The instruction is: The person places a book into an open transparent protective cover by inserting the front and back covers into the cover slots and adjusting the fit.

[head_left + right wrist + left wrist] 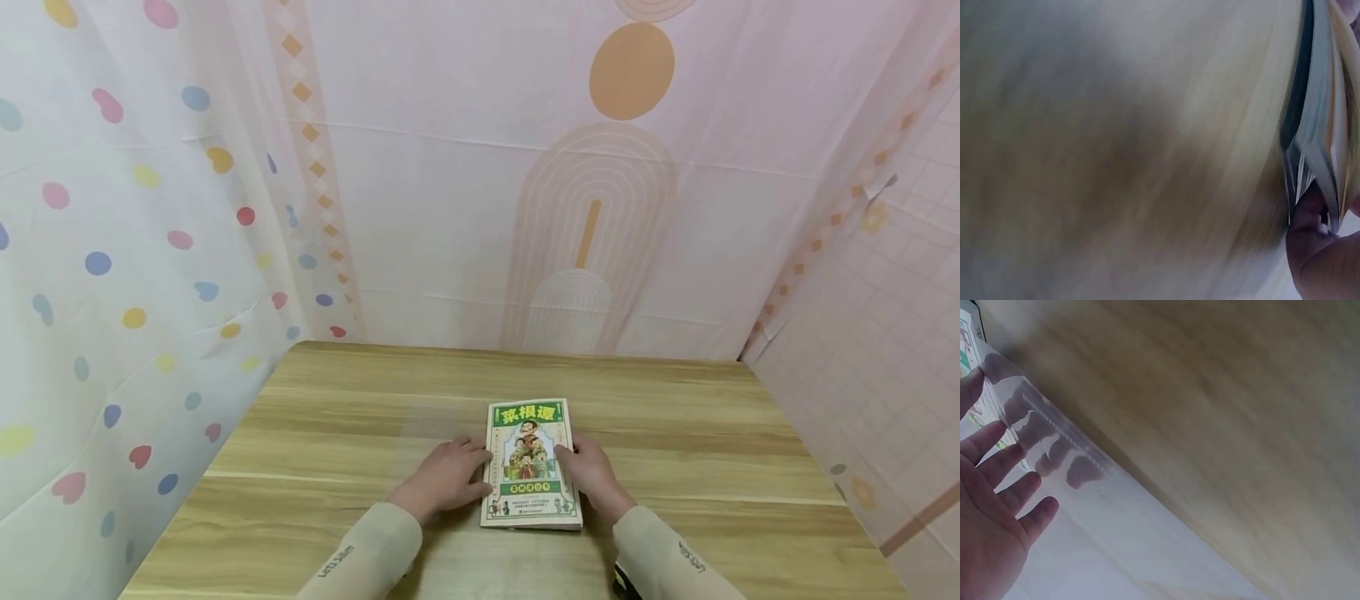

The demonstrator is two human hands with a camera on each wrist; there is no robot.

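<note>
A paperback book [531,462] with a green and cream illustrated cover lies face up on the wooden table. At its left edge, my left hand [452,473] touches it with fingers spread and nearly straight. In the left wrist view, those fingers [1035,519] reach toward the book's edge over a glossy clear sheet [1104,506], which mirrors them. My right hand [590,475] grips the right edge, thumb over the cover. The right wrist view shows a finger [1310,209] tucked at the parted pages [1319,125]; the rest of that hand is mostly cut off.
The wood-grain table [360,379] reaches back to a pale patterned curtain [420,208]. A dotted curtain [97,333] hangs on the left and a checked one [885,308] on the right. A black strap [624,581] shows by the right sleeve.
</note>
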